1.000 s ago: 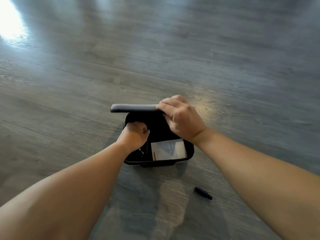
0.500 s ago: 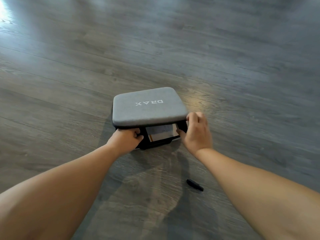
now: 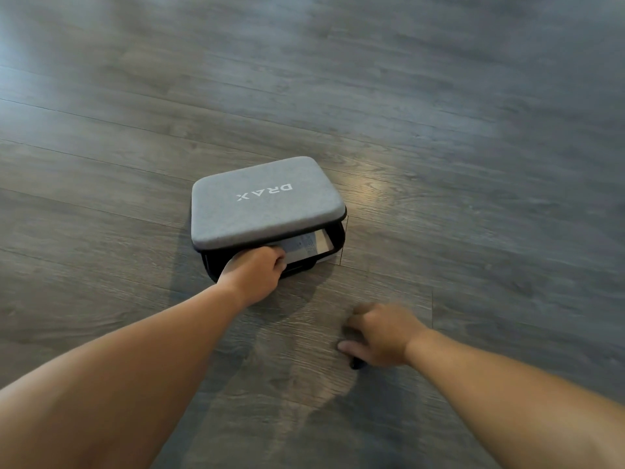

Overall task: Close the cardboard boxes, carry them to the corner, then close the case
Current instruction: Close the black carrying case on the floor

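Observation:
A grey fabric case (image 3: pixel 260 204) marked DRAX lies on the floor, its lid lowered almost flat. A gap remains along the front, where a white sheet (image 3: pixel 309 247) shows inside the black lower half. My left hand (image 3: pixel 253 272) is at the front edge with its fingers curled into the gap, gripping the case's rim. My right hand (image 3: pixel 382 333) is blurred and low over the floor to the right, away from the case, with its fingers loosely bent. It covers most of a small black object (image 3: pixel 356 364). No cardboard boxes are in view.
Dark grey wood-plank flooring (image 3: pixel 473 164) stretches all around the case. Bright patches of light reflect off it at the far left and right.
The lid has come down further. My right hand let go of the case's front right corner and dropped toward me onto the small black object. My left hand stayed at the front edge.

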Motion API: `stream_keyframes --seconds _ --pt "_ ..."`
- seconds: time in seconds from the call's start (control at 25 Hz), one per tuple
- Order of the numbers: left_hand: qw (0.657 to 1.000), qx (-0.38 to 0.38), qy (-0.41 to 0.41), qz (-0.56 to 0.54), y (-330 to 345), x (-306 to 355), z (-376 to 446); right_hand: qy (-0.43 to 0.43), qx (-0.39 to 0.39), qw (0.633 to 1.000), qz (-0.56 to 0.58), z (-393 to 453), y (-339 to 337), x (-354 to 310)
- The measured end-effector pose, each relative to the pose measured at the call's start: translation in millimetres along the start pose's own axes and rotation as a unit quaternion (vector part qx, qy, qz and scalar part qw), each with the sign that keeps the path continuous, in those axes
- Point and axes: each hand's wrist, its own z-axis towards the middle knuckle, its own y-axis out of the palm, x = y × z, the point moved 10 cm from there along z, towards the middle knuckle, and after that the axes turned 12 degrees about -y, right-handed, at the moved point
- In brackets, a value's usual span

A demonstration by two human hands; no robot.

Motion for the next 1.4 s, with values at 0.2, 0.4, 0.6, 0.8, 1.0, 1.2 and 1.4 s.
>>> stream_keyframes --seconds 0.2,0.4,0.6,0.8,1.0,1.2,1.4 --pt "0.998 0.036 0.009 0.043 -4.6 1.1 -4.9 -0.109 -0.004 0.993 -0.047 -18.8 11.4 -27.2" --pt "0.992 0.087 0.030 0.083 -7.8 0.9 -23.6 -0.115 -0.009 0.992 -0.043 -31.2 18.7 -20.4" --pt "0.991 0.083 0.041 0.097 -2.6 0.1 -36.2 -0.052 -0.026 0.998 -0.015 -32.5 24.4 -0.8" --pt "0.992 0.083 0.034 0.093 -10.9 -1.1 -34.6 0.014 -0.018 0.997 -0.068 -40.4 16.6 8.6" --pt "0.991 0.077 0.032 0.101 -12.4 0.8 -30.4 0.074 -0.043 0.996 -0.030 -56.6 29.3 20.6" --pt "0.993 0.075 0.025 0.086 -12.6 1.8 -32.7 0.050 0.041 0.997 -0.038 -23.6 -7.0 11.7" --pt "0.997 0.056 -0.005 0.048 -18.7 -6.2 -34.2 0.004 0.217 0.976 -0.005 26.1 -79.1 -17.6"
